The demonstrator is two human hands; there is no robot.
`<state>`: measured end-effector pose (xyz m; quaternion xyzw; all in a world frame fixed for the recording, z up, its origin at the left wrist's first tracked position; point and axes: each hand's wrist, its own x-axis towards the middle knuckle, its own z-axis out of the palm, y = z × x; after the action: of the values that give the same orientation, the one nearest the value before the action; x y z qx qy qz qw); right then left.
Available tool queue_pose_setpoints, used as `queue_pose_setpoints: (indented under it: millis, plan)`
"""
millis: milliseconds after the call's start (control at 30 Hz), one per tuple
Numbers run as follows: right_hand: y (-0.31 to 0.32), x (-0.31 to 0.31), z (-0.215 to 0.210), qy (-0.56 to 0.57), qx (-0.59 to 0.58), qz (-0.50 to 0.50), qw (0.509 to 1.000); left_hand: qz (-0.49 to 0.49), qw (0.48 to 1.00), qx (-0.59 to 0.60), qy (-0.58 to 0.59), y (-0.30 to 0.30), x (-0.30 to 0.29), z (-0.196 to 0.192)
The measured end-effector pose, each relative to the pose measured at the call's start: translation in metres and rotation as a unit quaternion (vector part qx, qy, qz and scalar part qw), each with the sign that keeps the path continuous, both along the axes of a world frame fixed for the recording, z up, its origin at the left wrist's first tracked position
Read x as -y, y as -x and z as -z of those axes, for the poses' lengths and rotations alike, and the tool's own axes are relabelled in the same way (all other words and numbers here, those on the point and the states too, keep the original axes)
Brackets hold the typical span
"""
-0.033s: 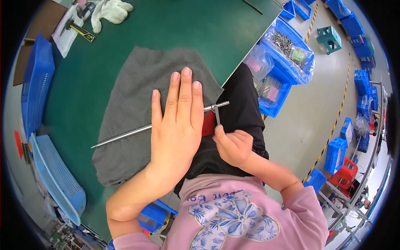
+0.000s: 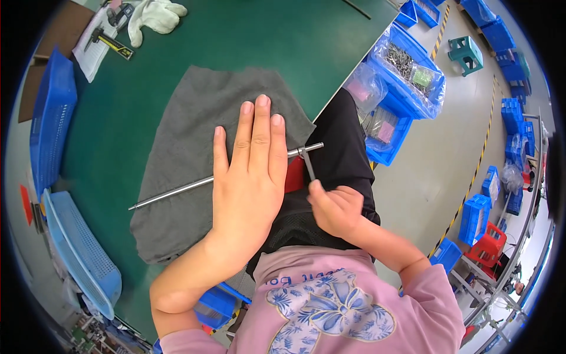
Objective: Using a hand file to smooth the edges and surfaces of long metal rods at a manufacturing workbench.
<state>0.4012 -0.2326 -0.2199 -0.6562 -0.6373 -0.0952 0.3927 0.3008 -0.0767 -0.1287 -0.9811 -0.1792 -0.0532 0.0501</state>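
A thin metal rod [image 2: 171,196] lies slantwise across a grey cloth [image 2: 183,130] on the green table. My left hand [image 2: 250,171] rests flat over the rod with its fingers stretched out, pressing on rod and cloth. The rod's right end juts past the table edge, above my leg. A small metal wrench [image 2: 309,166] meets the rod near that end and points down toward me. My right hand [image 2: 337,206] is closed, its thumb and fingers at the wrench's lower end. Beneath the rod, beside my left hand, a red piece [image 2: 294,176] shows in part.
White gloves [image 2: 154,17], calipers [image 2: 112,44] and paper lie at the far left. Blue baskets [image 2: 53,118] line the left side. Right of the table, blue bins [image 2: 407,109] hold metal parts and bags. A green stool [image 2: 466,56] stands on the floor beyond.
My right hand has shifted slightly right and downward, and the wrench's lower end has swung right with it. My left hand and the rod have hardly moved.
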Motion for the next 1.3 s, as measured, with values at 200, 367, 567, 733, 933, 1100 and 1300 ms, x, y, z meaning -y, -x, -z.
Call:
queue_pose_setpoints:
  millis: [200,367,567,733,933,1100,1300]
  plan:
    - [-0.011,0.025,-0.005,-0.024,-0.079,-0.013,0.997,0.001,0.999,-0.002,0.036,0.002,-0.002,-0.006]
    - [-0.003,0.012,-0.021,-0.014,-0.237,0.063,0.969,0.005,0.999,-0.007,0.049,0.0,-0.004,-0.008]
    - [-0.01,0.001,-0.03,0.011,-0.258,0.065,0.964,-0.001,0.998,-0.011,0.062,0.0,-0.004,-0.01]
    - [-0.008,-0.008,-0.029,-0.025,-0.326,0.057,0.943,0.004,0.998,-0.004,0.062,0.002,-0.004,-0.008]
    - [-0.009,-0.02,-0.032,-0.048,-0.427,0.096,0.898,0.001,0.998,-0.003,0.07,0.002,-0.003,-0.009]
    - [-0.012,-0.029,-0.04,-0.058,-0.51,0.086,0.854,-0.001,0.997,-0.007,0.077,0.002,-0.003,-0.01]
    - [-0.009,-0.049,-0.053,-0.052,-0.597,0.052,0.798,0.008,0.997,0.002,0.078,0.003,-0.004,-0.01]
